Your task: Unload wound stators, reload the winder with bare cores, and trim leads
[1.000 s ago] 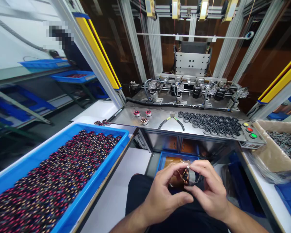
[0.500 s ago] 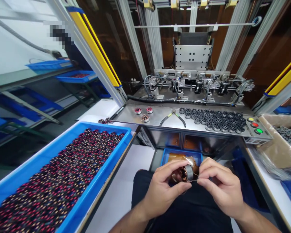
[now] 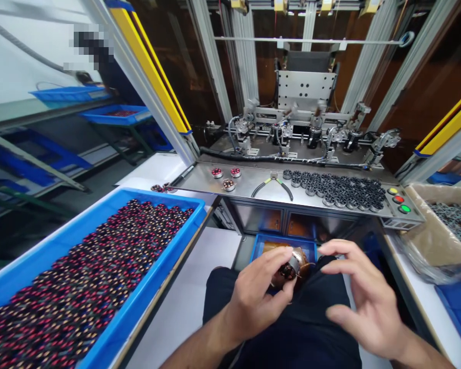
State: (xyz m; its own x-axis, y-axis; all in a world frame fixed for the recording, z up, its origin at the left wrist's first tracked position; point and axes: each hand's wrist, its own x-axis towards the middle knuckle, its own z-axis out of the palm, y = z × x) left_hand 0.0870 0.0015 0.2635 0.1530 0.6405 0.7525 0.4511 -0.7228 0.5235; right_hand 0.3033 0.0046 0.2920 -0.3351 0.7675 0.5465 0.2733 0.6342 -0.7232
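My left hand [image 3: 259, 289] grips a wire-wound motor stator [image 3: 290, 267] between thumb and fingers, above my lap. The stator has a grey metal rim and dark copper-toned windings, and a thin wire end pokes out at its right side. To the right, my right hand [image 3: 363, 297] is held apart from it, thumb and fingers spread, with nothing in them. Beneath the stator is a blue bin [image 3: 256, 246] with brown film-like material in it, partly hidden by my left hand.
A blue tray [image 3: 202, 207] packed with wound stators stands at left. On the metal bench lie cutting pliers [image 3: 272, 185], several loose wound stators [image 3: 228, 184] and rows of black cores [image 3: 338, 189]. Behind stands the winding machine [image 3: 307, 136]; push buttons [image 3: 398, 199] and a carton [image 3: 422, 246] are at right.
My right hand has let go of the thin wire at the stator, moved away to the right and spread its fingers. My left hand keeps hold of the stator, now turned slightly.
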